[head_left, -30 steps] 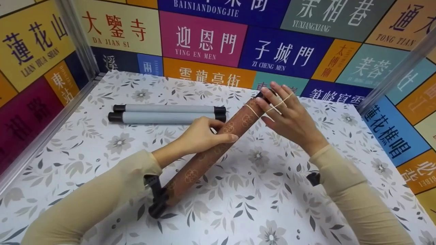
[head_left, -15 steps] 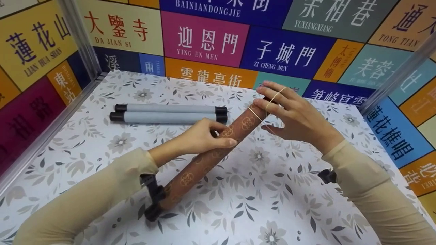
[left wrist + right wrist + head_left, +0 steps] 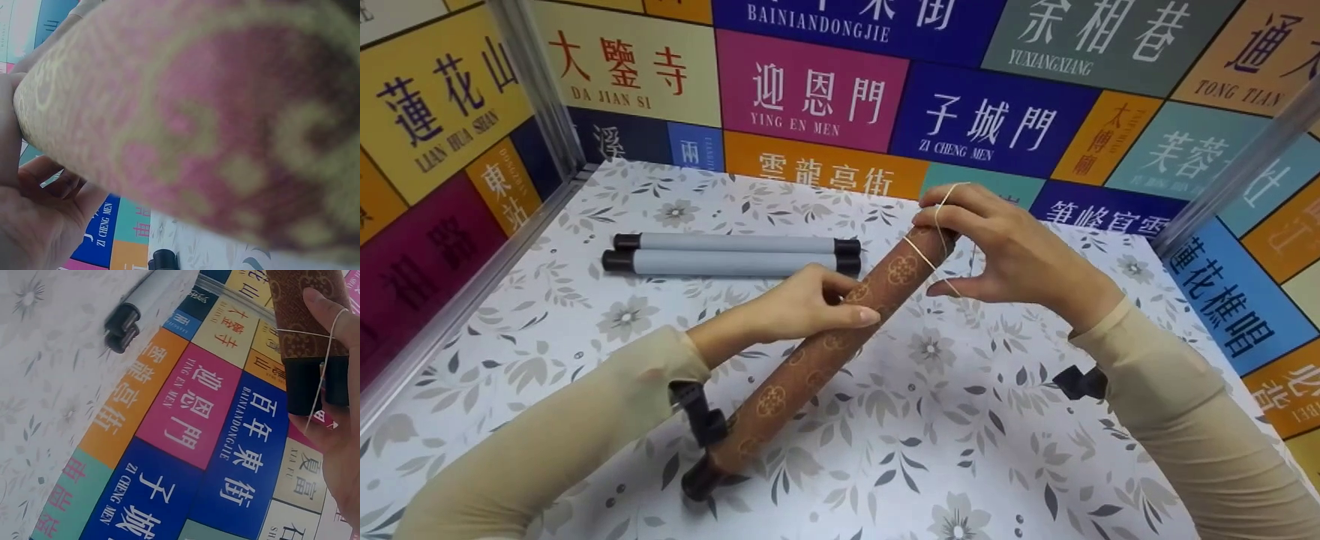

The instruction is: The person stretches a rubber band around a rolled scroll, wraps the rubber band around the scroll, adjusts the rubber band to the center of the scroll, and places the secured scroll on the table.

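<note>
A rolled brown scroll [image 3: 810, 367] with gold flower medallions slants across the middle of the head view, black end knobs at its ends. My left hand [image 3: 802, 304] grips it around the middle, thumb on top. At the far upper end, my right hand [image 3: 1012, 247] bends its fingers over the roll, thumb spread below. A thin pale rubber band [image 3: 922, 257] crosses the roll there and stretches over the right fingers and thumb. In the right wrist view the band passes by the black end knobs [image 3: 302, 385]. The scroll [image 3: 169, 112] fills most of the left wrist view, blurred.
Two grey scrolls [image 3: 735, 261] with black ends lie side by side on the floral-patterned table [image 3: 840, 472], behind the left hand. Colourful printed sign panels [image 3: 810, 90] stand along the back and both sides of the table.
My right hand has shifted slightly right, then bent its fingers down over the scroll's far end, drawing the rubber band along. The left hand keeps its grip almost in place.
</note>
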{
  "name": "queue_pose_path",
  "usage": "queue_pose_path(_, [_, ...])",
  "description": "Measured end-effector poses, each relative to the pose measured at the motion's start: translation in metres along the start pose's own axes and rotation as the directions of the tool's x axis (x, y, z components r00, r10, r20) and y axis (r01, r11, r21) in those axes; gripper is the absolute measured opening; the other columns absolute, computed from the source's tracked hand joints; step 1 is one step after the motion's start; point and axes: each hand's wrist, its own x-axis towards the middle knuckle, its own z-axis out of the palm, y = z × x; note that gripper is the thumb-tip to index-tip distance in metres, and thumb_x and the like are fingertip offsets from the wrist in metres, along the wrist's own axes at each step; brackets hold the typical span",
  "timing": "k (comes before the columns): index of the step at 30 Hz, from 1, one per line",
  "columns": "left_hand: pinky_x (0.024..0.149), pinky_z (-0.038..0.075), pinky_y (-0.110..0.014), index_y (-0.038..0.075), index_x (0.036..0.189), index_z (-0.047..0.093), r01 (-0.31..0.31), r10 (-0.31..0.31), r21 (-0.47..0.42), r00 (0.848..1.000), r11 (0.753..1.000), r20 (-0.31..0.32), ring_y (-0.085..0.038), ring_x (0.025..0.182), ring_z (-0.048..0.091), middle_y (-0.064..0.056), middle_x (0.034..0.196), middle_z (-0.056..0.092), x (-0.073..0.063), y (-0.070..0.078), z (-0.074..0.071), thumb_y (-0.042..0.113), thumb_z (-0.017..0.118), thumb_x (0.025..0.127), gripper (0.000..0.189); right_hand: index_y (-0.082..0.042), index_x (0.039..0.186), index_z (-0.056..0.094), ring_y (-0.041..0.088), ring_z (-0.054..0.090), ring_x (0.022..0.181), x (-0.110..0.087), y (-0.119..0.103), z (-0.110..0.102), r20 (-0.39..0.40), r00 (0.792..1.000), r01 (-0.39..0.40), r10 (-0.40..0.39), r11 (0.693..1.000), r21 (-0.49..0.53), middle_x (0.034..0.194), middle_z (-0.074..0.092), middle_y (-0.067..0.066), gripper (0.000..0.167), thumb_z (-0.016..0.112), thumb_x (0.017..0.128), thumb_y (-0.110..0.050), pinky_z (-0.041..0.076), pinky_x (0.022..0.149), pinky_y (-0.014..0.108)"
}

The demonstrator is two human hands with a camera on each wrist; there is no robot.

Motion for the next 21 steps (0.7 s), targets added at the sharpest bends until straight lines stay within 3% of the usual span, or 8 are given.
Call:
queue_pose_path(6, [0.064,0.054,-0.023,0.004,0.100,0.074,-0.023,0.027,-0.067,0.999,0.997,0.045,-0.007,0.070,0.061,0.000,0.081,0.069,-0.003,-0.001,0.000,0.029,0.066,0.090,0.028,-0.019,0.131,0.059,0.015,0.054,0.116,0.004,-0.003,-0.008,0.024,0.999,-0.049,0.047,0.993,0.109,0.132,0.054,0.004,0.073,0.090,0.068,-0.038,0.045,0.097,0.017])
queue_pose_path(9, [0.062,0.052,-0.022,0.001,0.098,0.073,-0.044,0.053,-0.130,0.996,0.991,0.071,-0.006,0.068,0.060,0.004,0.078,0.067,-0.005,-0.003,0.002,0.038,0.066,0.088,0.039,-0.018,0.129,0.060,0.013,0.053,0.112,0.006,-0.006,-0.012,0.048,0.997,-0.075,0.066,0.975,0.211,0.131,0.053,0.003,0.073,0.092,0.065,-0.034,0.045,0.093,0.013])
queue_pose_path(13, [0.061,0.051,-0.021,-0.002,0.096,0.071,-0.048,0.071,-0.220,0.993,0.974,0.097,-0.005,0.066,0.058,0.006,0.076,0.066,-0.006,-0.007,0.007,0.054,0.067,0.083,0.058,-0.018,0.124,0.062,0.011,0.052,0.111,0.009,-0.006,-0.015,0.093,0.992,-0.117,0.089,0.927,0.357,0.126,0.056,0.000,0.070,0.094,0.062,-0.024,0.046,0.092,0.014])
queue_pose_path(18, [0.061,0.051,-0.020,-0.005,0.095,0.069,-0.027,0.058,-0.293,0.994,0.956,0.096,-0.004,0.065,0.059,0.006,0.075,0.066,-0.006,-0.006,0.014,0.051,0.067,0.083,0.058,-0.016,0.124,0.064,0.012,0.050,0.112,0.010,-0.001,-0.015,0.139,0.984,-0.165,0.111,0.867,0.470,0.123,0.058,-0.002,0.072,0.094,0.059,-0.011,0.045,0.095,0.017])
queue_pose_path(21, [0.063,0.053,-0.021,-0.006,0.097,0.069,-0.021,0.054,-0.321,0.994,0.947,0.096,-0.005,0.068,0.062,0.006,0.077,0.067,-0.006,-0.005,0.017,0.062,0.069,0.078,0.071,-0.009,0.125,0.062,0.015,0.052,0.111,0.009,0.003,-0.015,0.150,0.981,-0.186,0.122,0.811,0.554,0.124,0.058,0.001,0.072,0.093,0.060,-0.006,0.049,0.093,0.020])
